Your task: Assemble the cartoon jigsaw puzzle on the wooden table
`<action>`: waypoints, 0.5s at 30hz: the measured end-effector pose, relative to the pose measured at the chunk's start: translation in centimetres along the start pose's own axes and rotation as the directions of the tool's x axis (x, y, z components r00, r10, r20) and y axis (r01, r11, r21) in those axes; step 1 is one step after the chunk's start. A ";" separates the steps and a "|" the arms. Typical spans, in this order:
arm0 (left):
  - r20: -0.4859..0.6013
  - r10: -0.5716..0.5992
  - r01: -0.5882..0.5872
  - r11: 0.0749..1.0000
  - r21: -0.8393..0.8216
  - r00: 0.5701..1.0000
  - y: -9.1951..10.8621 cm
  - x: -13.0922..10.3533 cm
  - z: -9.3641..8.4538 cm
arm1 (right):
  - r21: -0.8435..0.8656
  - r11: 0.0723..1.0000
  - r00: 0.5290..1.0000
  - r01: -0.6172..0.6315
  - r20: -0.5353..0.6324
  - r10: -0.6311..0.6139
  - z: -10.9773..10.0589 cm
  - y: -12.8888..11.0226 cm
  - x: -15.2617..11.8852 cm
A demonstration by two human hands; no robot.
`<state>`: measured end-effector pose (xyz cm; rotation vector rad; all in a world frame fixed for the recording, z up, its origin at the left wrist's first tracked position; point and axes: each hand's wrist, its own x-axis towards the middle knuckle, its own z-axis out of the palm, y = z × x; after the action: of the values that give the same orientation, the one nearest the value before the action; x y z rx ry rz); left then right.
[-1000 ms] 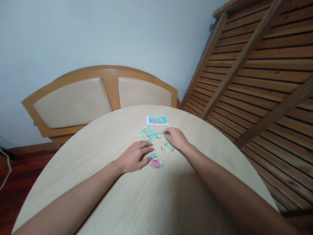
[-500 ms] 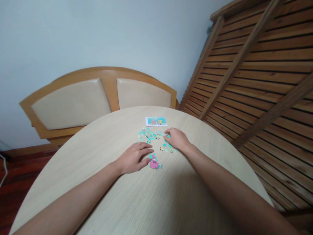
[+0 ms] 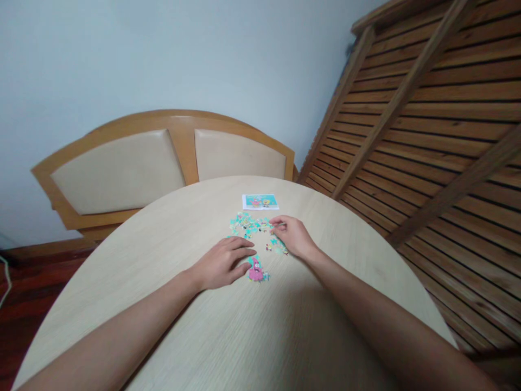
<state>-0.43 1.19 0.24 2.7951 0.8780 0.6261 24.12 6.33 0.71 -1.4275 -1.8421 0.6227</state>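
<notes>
My left hand (image 3: pixel 226 263) lies on the table with fingers spread and nothing gripped. Its thumb and fingertips are beside a partly joined jigsaw section (image 3: pixel 256 271) showing a pink starfish figure. At the right edge of a heap of loose jigsaw pieces (image 3: pixel 244 224), mostly teal, is my right hand (image 3: pixel 293 236). Its thumb and fingers are drawn together around a small puzzle piece, largely hidden by them. A few more loose pieces (image 3: pixel 279 247) lie just below that hand. Behind the heap rests a reference picture (image 3: pixel 260 202) with a pink and a yellow cartoon figure.
Everything lies on a round pale wood table (image 3: pixel 228 336). Past its far edge stands a wooden backrest with cream panels (image 3: pixel 122 174), close to the wall. A slatted wooden frame (image 3: pixel 407 136) leans on the right.
My right hand has shifted slightly among the loose pieces, and its fingers have closed into a pinch. My left hand has stayed beside the joined section.
</notes>
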 end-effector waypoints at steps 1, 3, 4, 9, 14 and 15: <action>-0.002 0.002 -0.002 1.000 -0.002 1.000 0.1 0.0 0.0 | 0.041 0.999 1.000 0.001 0.012 -0.001 0.2 -0.2 -0.6; -0.011 -0.005 0.005 1.000 -0.006 1.000 0.3 0.0 -0.1 | 0.108 0.994 0.999 0.013 0.040 -0.017 0.6 -0.5 -2.0; -0.022 -0.022 0.022 1.000 -0.009 1.000 0.4 0.1 -0.1 | 0.149 0.989 0.998 0.019 0.053 -0.027 0.7 -0.7 -2.7; -0.147 -0.258 0.235 0.959 -0.158 0.955 1.6 0.3 0.6 | 0.369 0.929 0.996 0.034 0.062 -0.061 0.7 -1.0 -5.1; -0.143 -0.378 0.296 0.868 -0.398 0.915 3.2 0.5 1.4 | 0.471 0.882 0.994 0.027 0.083 -0.075 0.8 -0.9 -5.5; -0.136 -0.389 0.298 0.850 -0.434 0.911 3.4 0.6 1.5 | 0.495 0.869 0.993 0.014 0.094 -0.069 0.9 -0.9 -5.5</action>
<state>2.37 -1.25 -0.03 2.1562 1.1107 0.9413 23.64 0.81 -0.52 -1.0228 -1.6259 1.0802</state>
